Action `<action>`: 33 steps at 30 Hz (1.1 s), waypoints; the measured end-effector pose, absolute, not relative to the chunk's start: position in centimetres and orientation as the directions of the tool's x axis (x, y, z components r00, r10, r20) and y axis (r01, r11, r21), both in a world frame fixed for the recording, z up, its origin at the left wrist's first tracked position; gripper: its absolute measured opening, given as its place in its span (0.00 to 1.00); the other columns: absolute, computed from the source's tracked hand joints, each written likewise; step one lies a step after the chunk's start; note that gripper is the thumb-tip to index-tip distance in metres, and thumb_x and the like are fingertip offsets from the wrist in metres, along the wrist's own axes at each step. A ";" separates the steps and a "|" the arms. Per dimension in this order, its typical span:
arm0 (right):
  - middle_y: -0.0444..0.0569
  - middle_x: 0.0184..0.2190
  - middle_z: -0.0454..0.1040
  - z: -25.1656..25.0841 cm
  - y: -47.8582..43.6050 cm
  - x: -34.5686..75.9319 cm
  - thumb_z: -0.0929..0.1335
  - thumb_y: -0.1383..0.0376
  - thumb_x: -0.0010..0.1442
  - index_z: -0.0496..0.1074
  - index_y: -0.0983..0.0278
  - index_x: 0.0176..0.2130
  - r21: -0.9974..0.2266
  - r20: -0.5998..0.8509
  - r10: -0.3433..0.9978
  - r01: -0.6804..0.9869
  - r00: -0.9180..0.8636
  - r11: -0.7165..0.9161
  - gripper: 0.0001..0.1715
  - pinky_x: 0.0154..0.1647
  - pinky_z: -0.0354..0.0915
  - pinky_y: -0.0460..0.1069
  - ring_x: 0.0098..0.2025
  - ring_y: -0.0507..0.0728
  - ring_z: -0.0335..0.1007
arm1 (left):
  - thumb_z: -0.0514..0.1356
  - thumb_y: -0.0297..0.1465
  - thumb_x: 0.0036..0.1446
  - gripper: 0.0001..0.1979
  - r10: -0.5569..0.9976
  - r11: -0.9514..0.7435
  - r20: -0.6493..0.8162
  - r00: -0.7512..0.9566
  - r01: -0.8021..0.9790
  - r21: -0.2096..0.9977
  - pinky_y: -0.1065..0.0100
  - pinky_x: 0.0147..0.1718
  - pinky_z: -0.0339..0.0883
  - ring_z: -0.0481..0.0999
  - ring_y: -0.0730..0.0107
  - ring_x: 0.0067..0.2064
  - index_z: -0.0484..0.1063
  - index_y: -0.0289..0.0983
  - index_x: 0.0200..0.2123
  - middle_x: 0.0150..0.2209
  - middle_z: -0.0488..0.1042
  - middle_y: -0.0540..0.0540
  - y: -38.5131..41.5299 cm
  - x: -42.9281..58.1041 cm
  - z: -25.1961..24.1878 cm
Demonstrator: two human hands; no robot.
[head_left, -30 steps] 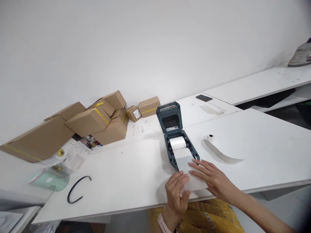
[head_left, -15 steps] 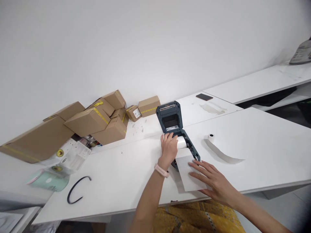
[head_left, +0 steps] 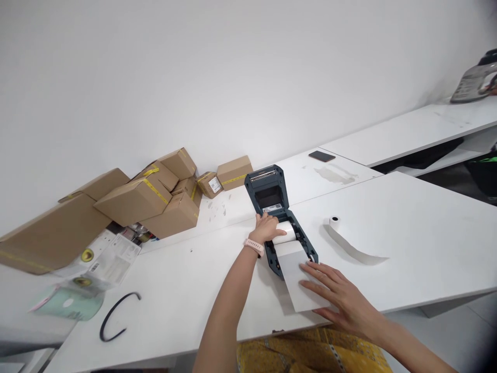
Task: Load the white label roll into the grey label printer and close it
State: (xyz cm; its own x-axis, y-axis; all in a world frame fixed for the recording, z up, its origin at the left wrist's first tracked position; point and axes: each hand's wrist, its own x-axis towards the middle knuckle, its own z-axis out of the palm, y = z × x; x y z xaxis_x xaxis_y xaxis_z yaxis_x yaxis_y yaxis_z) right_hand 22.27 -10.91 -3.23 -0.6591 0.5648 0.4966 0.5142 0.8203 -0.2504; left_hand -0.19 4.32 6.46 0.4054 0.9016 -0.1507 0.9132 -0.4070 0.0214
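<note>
The printer [head_left: 303, 240] is positioned on the white table [head_left: 174, 290], near its front edge; its lid [head_left: 267, 197] is swung up and tilted back at the hinge, so that the base is exposed. The roll [head_left: 286, 231] is seated crosswise in the base; its paper [head_left: 297, 282] is drawn out over the front of the printer and is laid toward the table's front edge. The left hand [head_left: 265, 228] is placed over the left side of the base; its thumb is extended onto the roll, while its other fingers are bent near the hinge and partly hidden; whether anything is gripped by them cannot be told. A pink strap [head_left: 253, 246] is worn on the left wrist. The right hand [head_left: 339, 295] is held wide, with fingers spread; its fingertips are rested on the right side of the paper, just below the base. A small roll [head_left: 334, 223] is stood to the right of the printer, its strip [head_left: 357, 252] uncurled across the table; a phone [head_left: 322, 156] is laid farther back; cartons [head_left: 134, 201] are piled at the left, against the wall; a black band [head_left: 112, 315] is placed at the front left.
</note>
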 end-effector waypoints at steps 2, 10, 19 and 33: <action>0.50 0.67 0.58 -3.1 -10.9 22.2 0.69 0.60 0.61 0.64 0.54 0.62 -0.253 0.511 0.560 0.508 -0.652 0.823 0.31 0.60 0.62 0.60 0.66 0.63 0.55 | 0.55 0.47 0.60 0.22 0.910 -0.377 -0.159 0.382 0.924 0.063 0.50 0.54 0.54 0.67 0.48 0.55 0.70 0.35 0.47 0.48 0.75 0.36 3.9 -0.2 6.2; 0.50 0.68 0.56 -3.3 -10.7 22.2 0.68 0.59 0.63 0.64 0.55 0.62 -0.261 0.508 0.568 0.512 -0.648 0.818 0.29 0.60 0.63 0.60 0.67 0.62 0.55 | 0.57 0.45 0.61 0.21 0.927 -0.342 -0.102 0.360 0.926 0.161 0.47 0.61 0.44 0.70 0.53 0.54 0.63 0.37 0.49 0.47 0.74 0.39 2.9 -0.2 5.4; 0.51 0.65 0.61 -3.0 -10.5 22.2 0.68 0.60 0.63 0.65 0.54 0.62 -0.256 0.521 0.562 0.511 -0.643 0.821 0.29 0.60 0.63 0.60 0.65 0.62 0.58 | 0.60 0.41 0.60 0.24 0.935 -0.353 0.127 0.332 0.912 0.208 0.42 0.64 0.37 0.70 0.54 0.56 0.61 0.38 0.55 0.51 0.74 0.40 1.7 -0.4 3.0; 0.48 0.64 0.63 -4.3 -10.1 22.6 0.64 0.72 0.62 0.64 0.54 0.62 -0.176 0.567 0.496 0.492 -0.657 0.853 0.31 0.60 0.63 0.61 0.66 0.61 0.56 | 0.54 0.33 0.65 0.15 0.865 -0.475 0.301 0.402 0.848 0.234 0.38 0.65 0.46 0.62 0.55 0.65 0.70 0.39 0.53 0.60 0.70 0.42 -5.9 0.7 1.7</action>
